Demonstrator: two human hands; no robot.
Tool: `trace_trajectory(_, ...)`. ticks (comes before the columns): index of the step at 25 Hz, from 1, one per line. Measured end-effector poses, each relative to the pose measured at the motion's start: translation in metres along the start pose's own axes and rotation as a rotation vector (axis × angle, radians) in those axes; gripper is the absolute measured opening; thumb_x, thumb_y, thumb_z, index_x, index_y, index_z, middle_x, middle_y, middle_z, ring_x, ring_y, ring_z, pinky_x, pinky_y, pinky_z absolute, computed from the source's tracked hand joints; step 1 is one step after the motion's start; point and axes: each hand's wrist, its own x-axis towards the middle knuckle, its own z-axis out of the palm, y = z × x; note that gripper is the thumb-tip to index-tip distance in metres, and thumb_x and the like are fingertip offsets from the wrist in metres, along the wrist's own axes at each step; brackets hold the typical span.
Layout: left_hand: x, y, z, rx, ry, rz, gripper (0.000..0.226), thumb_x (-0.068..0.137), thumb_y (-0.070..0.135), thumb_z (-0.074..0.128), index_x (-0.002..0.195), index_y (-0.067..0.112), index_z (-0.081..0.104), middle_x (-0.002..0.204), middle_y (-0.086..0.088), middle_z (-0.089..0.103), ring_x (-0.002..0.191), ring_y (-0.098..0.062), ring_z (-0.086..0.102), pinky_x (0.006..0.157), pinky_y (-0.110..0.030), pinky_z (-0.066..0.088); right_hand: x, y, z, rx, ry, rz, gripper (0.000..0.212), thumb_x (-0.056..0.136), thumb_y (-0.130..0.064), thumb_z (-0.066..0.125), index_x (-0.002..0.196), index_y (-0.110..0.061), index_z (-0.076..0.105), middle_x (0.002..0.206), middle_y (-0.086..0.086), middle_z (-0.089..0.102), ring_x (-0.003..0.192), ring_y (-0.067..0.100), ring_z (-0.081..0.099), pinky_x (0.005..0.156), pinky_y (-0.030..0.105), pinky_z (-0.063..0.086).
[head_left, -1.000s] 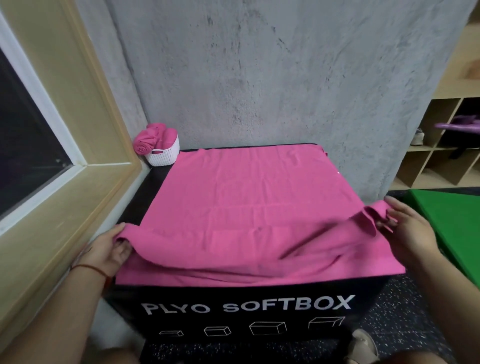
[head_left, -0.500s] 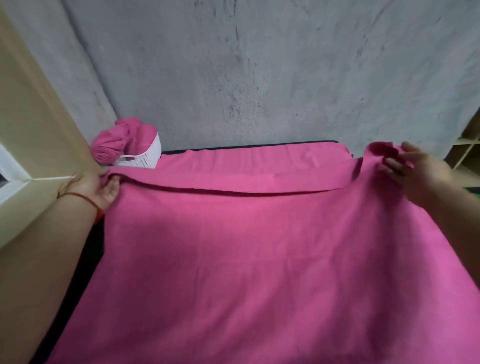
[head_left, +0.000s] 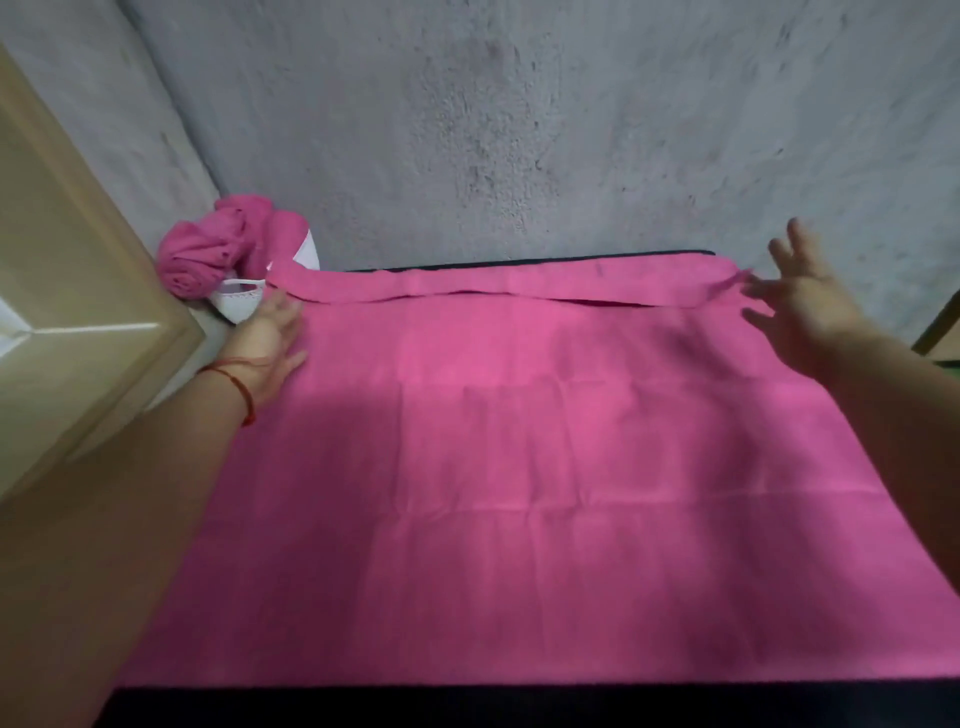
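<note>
Big pink cloth sheet (head_left: 519, 493) lies folded flat over the black padded box (head_left: 467, 706). Left hand (head_left: 270, 343) rests on its far-left corner, fingers straight and together. Right hand (head_left: 800, 306) is at the far-right corner, fingers spread, too blurry to tell if it's touching. White plastic basket (head_left: 236, 304) sits behind.

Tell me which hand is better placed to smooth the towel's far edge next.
Left, probably: the left hand lies flat on the pink towel at that edge, while the right hand is blurred, fingers spread, contact unclear.
</note>
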Motion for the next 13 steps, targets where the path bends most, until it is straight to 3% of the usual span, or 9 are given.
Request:
trace_trajectory(3, -0.023, -0.021, -0.021, 0.151, 0.012, -0.032, 0.045, 0.11, 0.022, 0.044, 0.155, 0.024, 0.039, 0.145, 0.002, 0.056, 0.135, -0.014, 0.052, 0.11, -0.042, 0.035, -0.035, 0.012, -0.002, 0.024, -0.047, 0.043, 0.088, 0.098, 0.019, 0.044, 0.164, -0.037, 0.031, 0.17, -0.013, 0.033, 0.137, 0.013, 0.053, 0.114, 0.04, 0.039)
trace_trajectory(5, -0.045, -0.034, -0.048, 0.267, 0.033, -0.028, 0.038, 0.109, 0.023, 0.049, 0.147, 0.023, 0.047, 0.135, 0.001, 0.06, 0.122, -0.015, 0.059, 0.099, -0.037, 0.042, -0.064, 0.022, -0.008, -0.016, -0.09, 0.07, 0.082, 0.098, 0.019, 0.042, 0.162, -0.032, 0.04, 0.162, -0.012, 0.045, 0.124, 0.013, 0.061, 0.113, 0.043, 0.039)
trace_trajectory(7, -0.065, -0.052, -0.078, 0.454, 0.046, 0.005, 0.032, 0.102, 0.029, 0.062, 0.134, 0.021, 0.058, 0.133, -0.002, 0.066, 0.119, -0.021, 0.064, 0.103, -0.041, 0.048, -0.092, 0.033, -0.015, -0.086, -0.099, 0.097, 0.077, 0.099, 0.018, 0.042, 0.16, -0.028, 0.044, 0.157, -0.011, 0.05, 0.121, 0.016, 0.062, 0.109, 0.044, 0.04)
trace_trajectory(10, -0.111, -0.068, -0.113, 0.662, 0.076, 0.044, 0.033, 0.1, 0.017, 0.068, 0.13, 0.005, 0.064, 0.129, -0.012, 0.068, 0.117, -0.029, 0.064, 0.106, -0.039, 0.044, -0.138, 0.041, -0.027, -0.199, -0.089, 0.108, 0.066, 0.101, 0.012, 0.052, 0.156, -0.025, 0.05, 0.151, -0.007, 0.054, 0.124, 0.019, 0.059, 0.097, 0.034, 0.047)
trace_trajectory(13, -0.175, -0.075, -0.134, 0.778, 0.135, 0.072, 0.029, 0.099, 0.008, 0.067, 0.127, 0.0, 0.067, 0.122, -0.016, 0.069, 0.115, -0.03, 0.064, 0.096, -0.032, 0.04, -0.181, 0.056, -0.053, -0.303, -0.071, 0.14, 0.062, 0.098, 0.008, 0.062, 0.151, -0.023, 0.055, 0.141, 0.005, 0.063, 0.095, 0.013, 0.064, 0.078, 0.027, 0.051)
